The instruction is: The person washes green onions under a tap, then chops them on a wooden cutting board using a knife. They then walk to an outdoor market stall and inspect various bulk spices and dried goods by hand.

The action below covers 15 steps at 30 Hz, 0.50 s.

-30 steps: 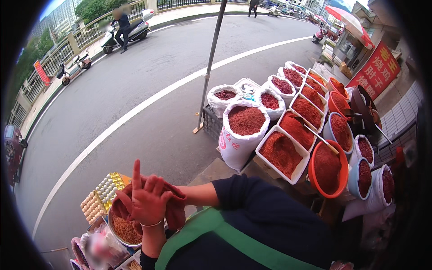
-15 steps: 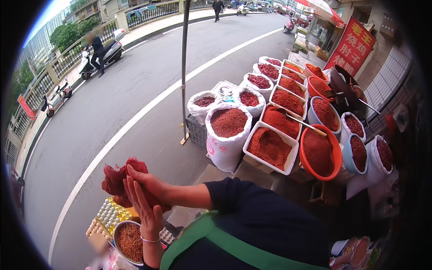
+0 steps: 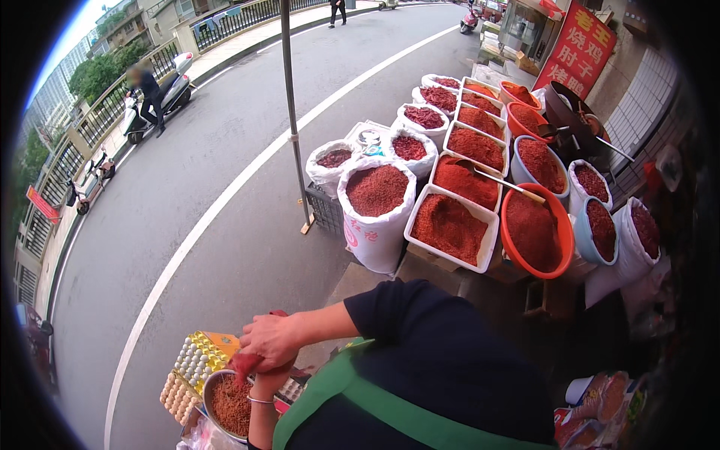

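My hands meet over the stall's near edge, wrapped round a crumpled dark red cloth (image 3: 245,364). My right hand (image 3: 270,339) lies on top, its fingers curled over the cloth. Beneath it is my left hand (image 3: 272,381), with a bracelet at the wrist; its fingers are mostly hidden by the right hand and the cloth. Just below my hands stands a metal bowl (image 3: 207,396) filled with reddish-brown crumbly bits (image 3: 229,405). Trays of pale eggs (image 3: 196,361) and brownish eggs (image 3: 178,397) sit beside the bowl.
Ahead to the right stand white tubs (image 3: 491,238) of red chilli powder, an orange basin (image 3: 568,238) and white sacks (image 3: 373,244) of chilli. A metal pole (image 3: 289,97) rises left of the sacks. Beyond lies a road (image 3: 187,172) with a person (image 3: 150,97) beside a scooter (image 3: 176,91).
My hands have come down and closer in, toward the bowl. Fingers that were stretched out and pressed together are now curled round the red cloth, which shows less.
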Tool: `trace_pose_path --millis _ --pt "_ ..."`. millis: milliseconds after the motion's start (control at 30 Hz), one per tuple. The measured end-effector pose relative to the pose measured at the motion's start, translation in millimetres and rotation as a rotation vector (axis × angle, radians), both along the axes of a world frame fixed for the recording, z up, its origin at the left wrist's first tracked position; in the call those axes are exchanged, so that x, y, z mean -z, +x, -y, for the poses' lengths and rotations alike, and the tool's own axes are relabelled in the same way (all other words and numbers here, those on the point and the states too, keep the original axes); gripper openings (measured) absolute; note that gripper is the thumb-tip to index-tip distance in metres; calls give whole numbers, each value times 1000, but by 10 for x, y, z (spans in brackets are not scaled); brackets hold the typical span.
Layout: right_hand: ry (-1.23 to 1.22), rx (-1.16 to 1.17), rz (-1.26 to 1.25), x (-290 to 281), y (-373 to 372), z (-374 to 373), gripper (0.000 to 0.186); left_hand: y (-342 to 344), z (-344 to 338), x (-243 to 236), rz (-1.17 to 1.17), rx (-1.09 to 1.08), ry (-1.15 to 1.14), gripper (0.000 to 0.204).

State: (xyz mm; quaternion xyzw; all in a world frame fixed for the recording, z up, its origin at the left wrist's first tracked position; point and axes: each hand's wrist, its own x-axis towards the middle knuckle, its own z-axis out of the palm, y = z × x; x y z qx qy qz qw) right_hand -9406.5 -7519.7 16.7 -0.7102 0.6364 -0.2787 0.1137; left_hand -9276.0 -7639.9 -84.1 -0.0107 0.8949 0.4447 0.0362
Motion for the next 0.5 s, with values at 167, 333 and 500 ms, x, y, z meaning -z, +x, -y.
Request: trace_pose_path --millis 167,333,500 --pt "-10 355 768 157 -474 -88 33 -236 -291 -831 -97 -296 1144 61" --pt "136 54 1058 204 -117 41 43 -171 -133 -302 -209 -413 1127 74" --pt "275 112 758 21 -46 -178 34 -72 -74 -382 -51 -232 1023 62"
